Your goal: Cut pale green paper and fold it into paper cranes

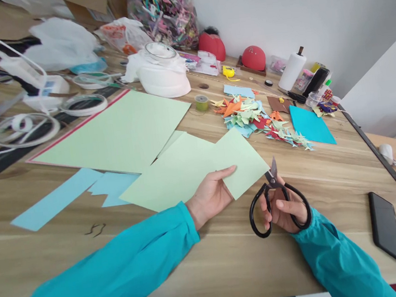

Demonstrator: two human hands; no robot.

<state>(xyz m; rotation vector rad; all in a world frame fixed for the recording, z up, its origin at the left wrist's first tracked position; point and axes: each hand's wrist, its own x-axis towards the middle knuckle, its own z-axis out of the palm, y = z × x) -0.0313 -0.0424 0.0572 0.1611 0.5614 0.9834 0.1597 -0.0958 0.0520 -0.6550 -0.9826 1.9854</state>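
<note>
Gripping a pale green, four-sided piece of paper [245, 159] between the thumb on top and fingers underneath, the left hand [210, 198] is holding it over the wood-grained table [236, 270]. The right hand [289, 210] is grasping black-handled metal scissors [272, 183], its fingers curling through the loops. The blades are pointing away from the body, just beside the paper's right corner; whether they are touching it, I cannot tell.

Because only the near-left edge is being pinched, the far corner could be bending or swivelling under the blades, leaving a crooked cut. The left fingertips are hiding beneath the paper, so a cut running too far leftward could be nicking them. A larger pale green paper sheet [172, 171] is lying behind the left hand and could be getting snipped by a stray blade. The teal right sleeve [343, 251] is resting near a black rectangular phone [387, 228], which a swinging elbow could be knocking.
</note>
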